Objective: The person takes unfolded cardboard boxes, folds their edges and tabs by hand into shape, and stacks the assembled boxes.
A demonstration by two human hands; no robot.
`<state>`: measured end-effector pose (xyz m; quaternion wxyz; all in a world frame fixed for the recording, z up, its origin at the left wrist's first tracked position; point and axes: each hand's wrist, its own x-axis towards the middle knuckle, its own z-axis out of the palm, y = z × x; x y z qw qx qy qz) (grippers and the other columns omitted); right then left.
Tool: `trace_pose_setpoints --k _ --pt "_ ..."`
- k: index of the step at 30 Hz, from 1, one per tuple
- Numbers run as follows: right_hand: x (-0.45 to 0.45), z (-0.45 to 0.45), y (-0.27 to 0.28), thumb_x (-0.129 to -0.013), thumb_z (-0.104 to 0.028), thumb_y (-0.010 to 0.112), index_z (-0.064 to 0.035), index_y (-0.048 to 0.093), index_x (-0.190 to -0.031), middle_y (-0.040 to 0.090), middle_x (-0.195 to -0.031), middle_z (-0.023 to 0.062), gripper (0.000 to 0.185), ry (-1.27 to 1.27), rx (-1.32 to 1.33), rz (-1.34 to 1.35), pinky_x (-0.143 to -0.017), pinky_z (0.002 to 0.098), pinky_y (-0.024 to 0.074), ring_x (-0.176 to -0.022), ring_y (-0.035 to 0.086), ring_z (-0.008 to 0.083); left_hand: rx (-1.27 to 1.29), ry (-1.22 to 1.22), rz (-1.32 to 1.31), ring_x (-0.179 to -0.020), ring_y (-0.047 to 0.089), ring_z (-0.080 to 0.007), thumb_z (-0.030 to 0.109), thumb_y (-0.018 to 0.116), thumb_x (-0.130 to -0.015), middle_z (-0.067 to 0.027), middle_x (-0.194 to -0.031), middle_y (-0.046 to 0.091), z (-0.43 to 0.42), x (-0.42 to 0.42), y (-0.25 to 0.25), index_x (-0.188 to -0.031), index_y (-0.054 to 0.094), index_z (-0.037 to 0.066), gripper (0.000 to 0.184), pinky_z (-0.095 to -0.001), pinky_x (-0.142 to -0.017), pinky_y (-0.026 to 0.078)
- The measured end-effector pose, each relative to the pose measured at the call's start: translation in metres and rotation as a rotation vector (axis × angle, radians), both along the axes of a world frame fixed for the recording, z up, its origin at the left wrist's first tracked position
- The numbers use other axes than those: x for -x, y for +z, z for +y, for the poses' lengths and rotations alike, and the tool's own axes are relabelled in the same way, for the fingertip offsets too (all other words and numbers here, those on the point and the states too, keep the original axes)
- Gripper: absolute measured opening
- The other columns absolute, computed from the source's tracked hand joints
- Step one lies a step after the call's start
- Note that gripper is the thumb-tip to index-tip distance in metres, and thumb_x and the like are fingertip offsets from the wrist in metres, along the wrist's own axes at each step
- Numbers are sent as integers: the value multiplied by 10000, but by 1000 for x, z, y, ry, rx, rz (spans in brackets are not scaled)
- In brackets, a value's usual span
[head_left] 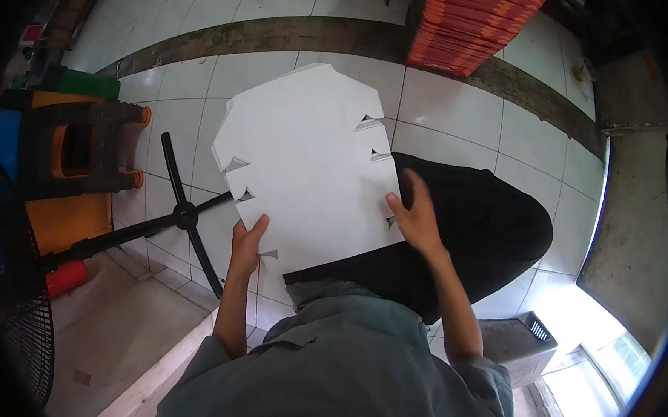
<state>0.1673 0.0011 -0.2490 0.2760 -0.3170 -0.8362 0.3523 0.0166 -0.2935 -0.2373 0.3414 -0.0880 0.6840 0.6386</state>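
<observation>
The left hand (247,245) grips the lower left edge of smooth white sheets (305,161) (stacked, angular, notched along both sides) between the hands; the right hand (419,223), spread wide, has its thumb at their right edge.

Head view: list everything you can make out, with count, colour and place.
white sheets: stacked, count unclear, white, centre
fan: one, black, left
stool: at least one, dark and orange, upper left
green item: one, green, upper left
red stack: one, red-orange, upper right
red cylinder: one, red, left
box: one, grey, lower right
floor: tiled, white, throughout
trousers: black, centre-right
shirt: one, grey-green, bottom
left hand: one, bare, sheets' left edge
right hand: one, bare, sheets' right edge
</observation>
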Motion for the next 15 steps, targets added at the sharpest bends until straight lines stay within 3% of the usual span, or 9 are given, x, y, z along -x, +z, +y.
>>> trace_pose_setpoints --k 2,4,5,6,7,8,9,10,15 --pt "9 11 -14 -886 -161 694 -14 586 -1001 615 -832 70 216 184 1040 6 -705 307 458 -742 554 138 -12 -41 20 -1037 622 -213 226 586 -970 -133 -1150 634 -5 7 -4 -1228 532 -47 380 -342 -894 502" --pt "12 19 -17 -897 -181 689 -19 583 -988 595 -780 40 214 237 1103 5 -672 279 456 -708 546 113 -86 -37 -49 -1040 623 -214 362 482 -1015 -140 -1165 626 -18 14 -3 -1252 519 -41 470 -345 -910 495" --pt "13 21 -17 -908 -201 684 -23 580 -975 575 -728 9 217 293 1161 -2 -639 252 454 -674 537 88 -83 -41 -49 -1040 623 -214 362 482 -1015 -140 -1165 626 -23 15 -4 -1252 519 -41 470 -345 -910 495" --pt "13 22 -17 -925 -195 624 -42 558 -1024 573 -812 20 194 364 1230 10 -746 265 465 -774 561 117 8 -76 5 -1060 620 -224 439 413 -1017 -141 -1190 616 -26 15 -6 -1271 508 -37 548 -350 -931 486" --pt "14 20 -15 -925 -195 624 -42 558 -1024 573 -812 20 194 360 1230 10 -746 265 465 -774 561 117 99 -112 58 -1080 617 -234 516 344 -1019 -142 -1216 607 -27 14 -9 -1289 497 -32 630 -355 -951 476" --pt "20 13 1 -923 -182 589 -50 540 -1086 583 -897 38 216 308 1312 114 -796 274 455 -850 562 126 98 -118 54 -1080 617 -234 516 344 -1019 -142 -1216 607 -18 10 -3 -1289 497 -32 630 -355 -951 476" --pt "24 8 17 -922 -170 554 -58 522 -1149 592 -981 56 255 253 1390 219 -846 283 446 -927 562 136 5 61 -28 -1075 618 -234 505 361 -1018 -135 -1208 614 -4 4 9 -1291 507 -15 606 -358 -943 481" --pt "24 10 31 -870 -152 541 -92 472 -1280 559 -1165 81 420 249 1508 201 -931 307 417 -1080 535 178 -87 242 -110 -1070 620 -234 494 377 -1017 -128 -1200 621 5 -1 15 -1294 517 2 582 -360 -935 486" --pt "21 10 19 -824 -182 565 -111 469 -1332 539 -1232 98 522 245 1794 355 -936 344 438 -1122 541 237 -263 211 -244 -1097 611 -249 491 401 -1007 -113 -1224 617 -7 5 11 -1316 516 27 569 -375 -940 487"
